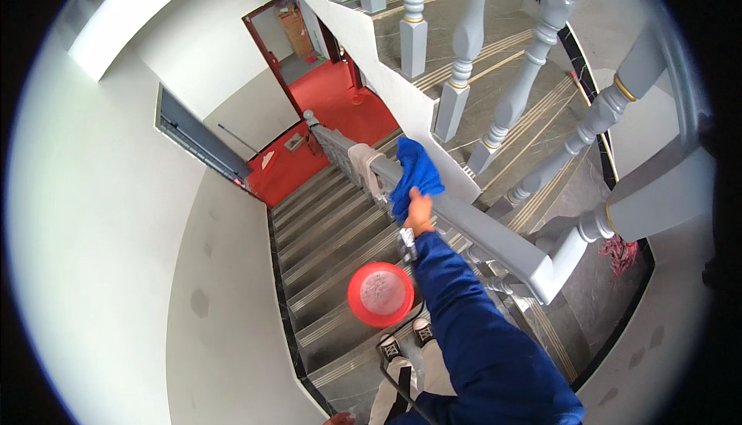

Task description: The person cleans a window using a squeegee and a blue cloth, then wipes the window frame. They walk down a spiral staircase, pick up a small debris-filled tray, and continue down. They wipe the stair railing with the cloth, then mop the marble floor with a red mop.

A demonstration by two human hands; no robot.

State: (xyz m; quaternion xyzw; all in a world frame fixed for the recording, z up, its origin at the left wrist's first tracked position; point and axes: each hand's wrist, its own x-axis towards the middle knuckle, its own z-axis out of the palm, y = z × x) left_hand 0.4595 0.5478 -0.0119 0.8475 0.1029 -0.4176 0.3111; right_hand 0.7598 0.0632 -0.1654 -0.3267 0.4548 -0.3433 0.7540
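Observation:
My right hand (419,211) grips a blue cloth (414,170), pressed on the grey handrail (481,225) of the stair. A light beige cloth (365,158) hangs draped over the same rail, a little further down. Only a small part of my left hand (340,419) shows at the bottom edge, near my light trousers; its fingers are mostly cut off. In front of my shoes stands a red bucket (352,303) on a stair tread, holding cloudy, foamy liquid (382,293).
Grey stone stairs (324,239) descend to a red floor (348,91), where a long-handled mop or squeegee (268,160) leans by a doorway. Grey balusters (455,100) rise along the upper flight at right. A red mop head (619,254) lies on the landing. A pale wall (226,286) borders the left.

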